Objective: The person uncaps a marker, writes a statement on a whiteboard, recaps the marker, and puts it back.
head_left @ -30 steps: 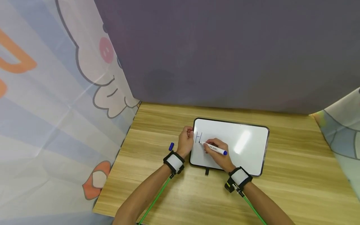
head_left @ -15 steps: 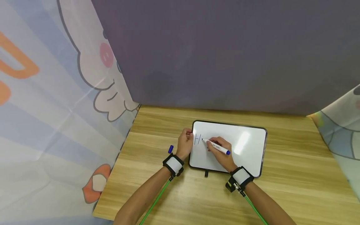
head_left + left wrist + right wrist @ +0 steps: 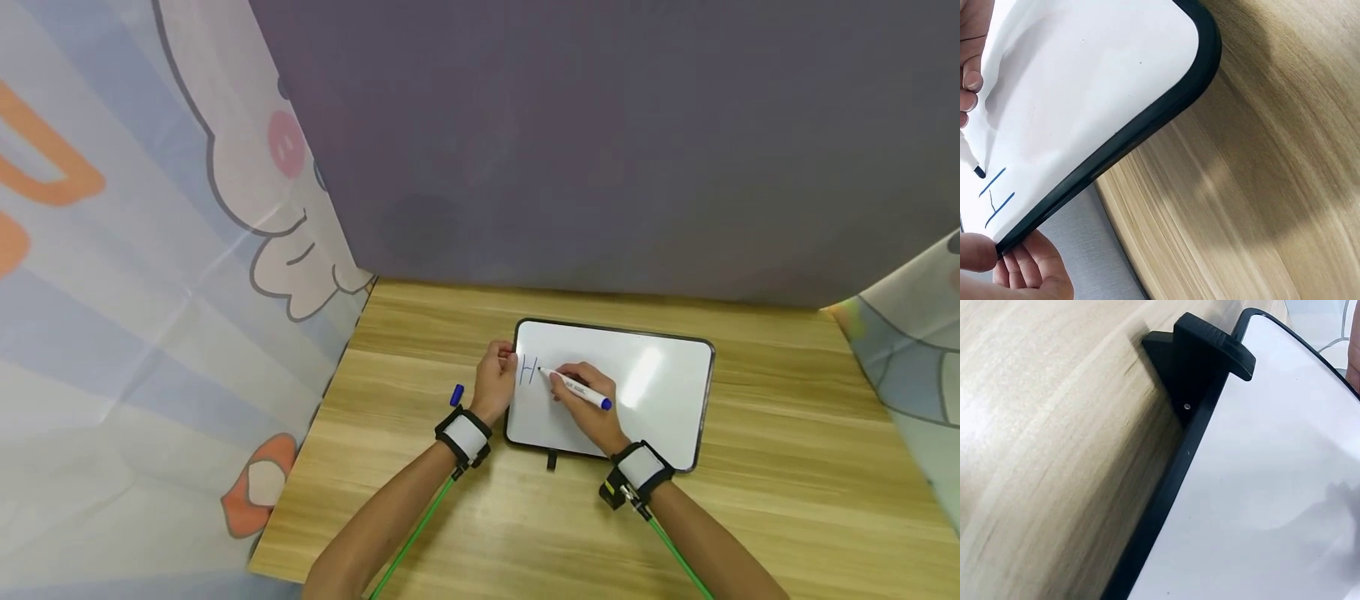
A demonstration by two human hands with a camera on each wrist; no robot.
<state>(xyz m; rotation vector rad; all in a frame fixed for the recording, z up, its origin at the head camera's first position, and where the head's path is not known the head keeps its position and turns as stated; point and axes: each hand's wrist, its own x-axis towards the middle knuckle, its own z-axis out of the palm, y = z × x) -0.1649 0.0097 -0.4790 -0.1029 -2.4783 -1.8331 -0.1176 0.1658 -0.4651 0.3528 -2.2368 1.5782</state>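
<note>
A small whiteboard (image 3: 615,346) with a black frame stands over the wooden table, a blue letter H (image 3: 528,369) near its left edge. My left hand (image 3: 495,383) grips that left edge; in the left wrist view the thumb (image 3: 977,252) lies on the front and the fingers (image 3: 1029,262) curl behind the frame. With my right hand (image 3: 592,408) I pinch a white marker (image 3: 573,386) with a blue end, its dark tip (image 3: 980,172) at the board just right of the H. Only a bit of the right hand's fingers shows in the left wrist view.
A blue marker cap (image 3: 457,395) lies on the wooden table (image 3: 405,358) left of my left hand. A black bracket (image 3: 1210,347) sits at the board's lower edge. Behind the table rises a dark grey panel (image 3: 562,167), with a printed cloth (image 3: 150,350) on the left.
The marker tip has moved from the foot of the H's right stroke up and slightly right, off the letter. My left hand has kept its grip on the board's edge.
</note>
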